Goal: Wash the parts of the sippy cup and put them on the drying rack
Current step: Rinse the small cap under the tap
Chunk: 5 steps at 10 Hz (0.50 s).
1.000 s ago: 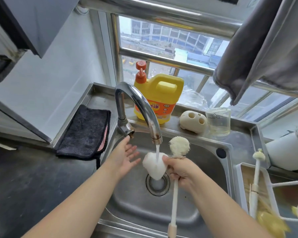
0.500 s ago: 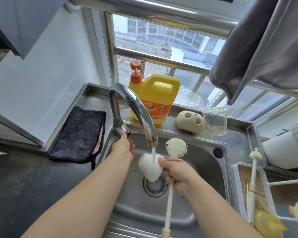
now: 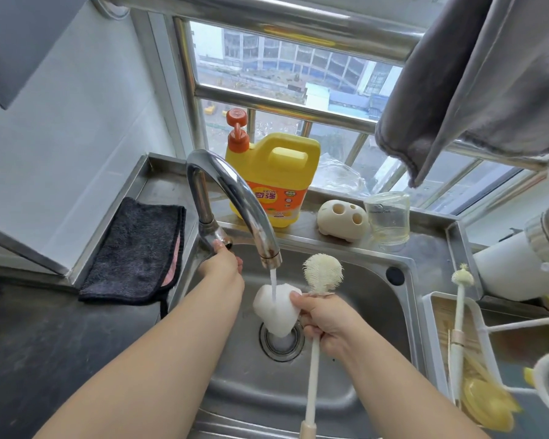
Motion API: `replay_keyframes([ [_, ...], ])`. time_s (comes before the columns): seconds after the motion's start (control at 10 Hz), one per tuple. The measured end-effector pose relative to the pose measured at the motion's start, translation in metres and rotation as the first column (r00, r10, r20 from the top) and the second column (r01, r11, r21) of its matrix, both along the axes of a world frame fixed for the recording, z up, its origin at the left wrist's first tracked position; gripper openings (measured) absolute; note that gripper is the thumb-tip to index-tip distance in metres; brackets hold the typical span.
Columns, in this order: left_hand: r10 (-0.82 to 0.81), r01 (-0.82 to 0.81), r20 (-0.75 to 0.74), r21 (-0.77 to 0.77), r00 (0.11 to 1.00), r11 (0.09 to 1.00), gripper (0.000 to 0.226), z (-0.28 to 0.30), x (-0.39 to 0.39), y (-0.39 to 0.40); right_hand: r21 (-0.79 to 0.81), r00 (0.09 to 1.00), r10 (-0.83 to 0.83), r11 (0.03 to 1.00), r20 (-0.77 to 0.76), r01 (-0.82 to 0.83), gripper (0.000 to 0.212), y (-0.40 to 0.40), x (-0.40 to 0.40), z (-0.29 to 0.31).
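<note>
A soft white cup part sits under the thin stream of water from the curved chrome faucet, above the drain of the stainless steel sink. The right hand grips it together with a long white bottle brush whose bristled head points up. The left hand curls round the knob at the faucet's base, while a clear plastic cup body stands on the ledge behind, beside a yellow detergent jug.
</note>
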<state>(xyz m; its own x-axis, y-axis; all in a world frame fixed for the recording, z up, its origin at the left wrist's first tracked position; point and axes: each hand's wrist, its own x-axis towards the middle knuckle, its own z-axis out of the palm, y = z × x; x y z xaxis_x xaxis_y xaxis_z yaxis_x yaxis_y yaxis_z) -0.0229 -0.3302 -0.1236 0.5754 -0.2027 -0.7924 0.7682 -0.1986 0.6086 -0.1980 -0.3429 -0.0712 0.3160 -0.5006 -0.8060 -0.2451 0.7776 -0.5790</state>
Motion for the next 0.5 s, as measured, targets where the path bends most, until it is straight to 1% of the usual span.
replay_keyframes([
  [0.1, 0.134, -0.139, -0.083, -0.056, 0.987, 0.989, 0.044, 0.008, -0.001, 0.001, 0.006, 1.0, 0.002, 1.0, -0.008, -0.002, 0.029, 0.002, 0.0, 0.0],
  [0.2, -0.034, 0.027, -0.074, -0.087, 0.997, 0.996, 0.045, 0.008, 0.001, 0.014, 0.018, 1.0, -0.01, 1.0, 0.009, 0.01, 0.027, 0.002, -0.001, 0.003],
  [0.3, -0.363, 0.363, 0.004, 0.003, 0.932, 0.932, 0.051, 0.016, -0.01, 0.045, 0.015, 1.0, -0.018, 1.0, 0.022, 0.017, 0.026, 0.002, -0.003, 0.009],
  [0.4, -0.662, 0.672, 0.123, -0.073, 0.739, 0.737, 0.059, 0.029, -0.034, 0.077, -0.01, 0.999, 0.008, 1.0, 0.031, -0.007, 0.025, 0.0, -0.007, 0.017],
  [0.5, -0.789, 0.803, 0.197, -0.294, 0.582, 0.519, 0.069, 0.04, -0.055, 0.087, -0.014, 0.997, 0.054, 0.998, 0.063, -0.053, 0.024, 0.0, -0.015, 0.023],
])
